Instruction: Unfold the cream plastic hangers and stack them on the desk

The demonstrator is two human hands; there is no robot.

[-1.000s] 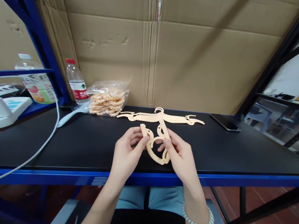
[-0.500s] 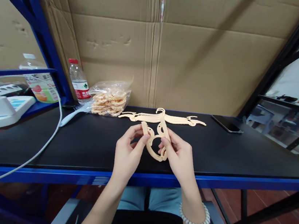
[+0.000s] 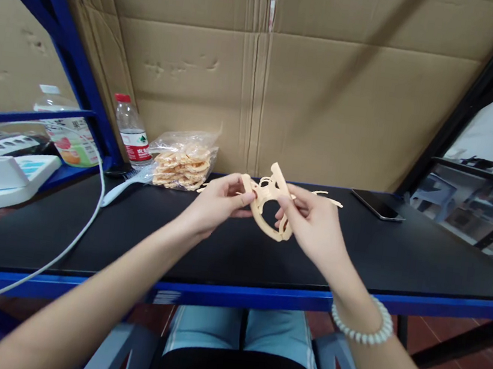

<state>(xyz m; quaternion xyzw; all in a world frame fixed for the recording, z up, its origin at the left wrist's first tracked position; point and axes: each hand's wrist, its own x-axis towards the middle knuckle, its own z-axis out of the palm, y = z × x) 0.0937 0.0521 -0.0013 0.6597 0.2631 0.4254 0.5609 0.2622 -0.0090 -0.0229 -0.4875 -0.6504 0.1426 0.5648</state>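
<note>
Between my two hands is a cream plastic folding hanger (image 3: pixel 267 225), its arms bent into a loop above the black tabletop. My left hand (image 3: pixel 221 200) pinches the loop's left arm with thumb and fingers. On the other side my right hand (image 3: pixel 308 217) grips the right arm, whose end points up and away from me. Behind the held piece lie more cream hangers (image 3: pixel 328 200) on the table; my hands and the held hanger hide most of them.
A clear bag of cream plastic pieces (image 3: pixel 183 164) stands at the back left, by a red-capped bottle (image 3: pixel 134 133) and a pale blue-handled brush (image 3: pixel 121 189). A phone (image 3: pixel 377 205) lies at the back right. A white cable (image 3: pixel 71 240) crosses the table's left side.
Both hands have moved forward and slightly right with the hanger, raising it in the view and tilting it. It now covers most of the hangers lying behind.
</note>
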